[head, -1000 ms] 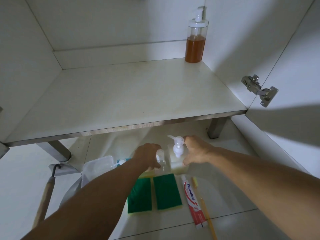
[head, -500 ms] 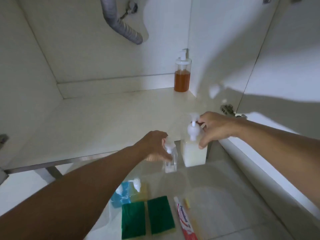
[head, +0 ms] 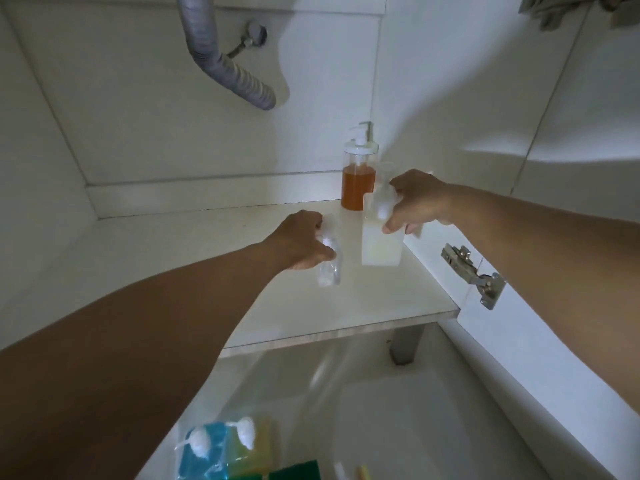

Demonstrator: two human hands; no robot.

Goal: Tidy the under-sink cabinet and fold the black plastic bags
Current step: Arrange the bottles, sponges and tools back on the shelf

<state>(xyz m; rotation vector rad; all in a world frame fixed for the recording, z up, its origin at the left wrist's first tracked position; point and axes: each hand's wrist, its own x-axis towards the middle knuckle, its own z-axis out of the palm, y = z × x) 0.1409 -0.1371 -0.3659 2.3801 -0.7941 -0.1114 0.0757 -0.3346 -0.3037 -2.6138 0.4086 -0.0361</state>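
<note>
My left hand grips a small clear bottle just above the white cabinet shelf. My right hand holds a square white pump bottle by its pump head, over the shelf's right side. Right behind it, in the back right corner, stands a pump bottle of orange liquid. No black plastic bags are in view.
A grey corrugated drain hose hangs from the back wall. A metal door hinge sits on the right panel. On the floor below lie a blue pump bottle, a yellow pump bottle and green sponges.
Both hands have lifted their bottles from the floor below the shelf up and back over the shelf, close to the orange bottle. The view has tilted up into the cabinet.
</note>
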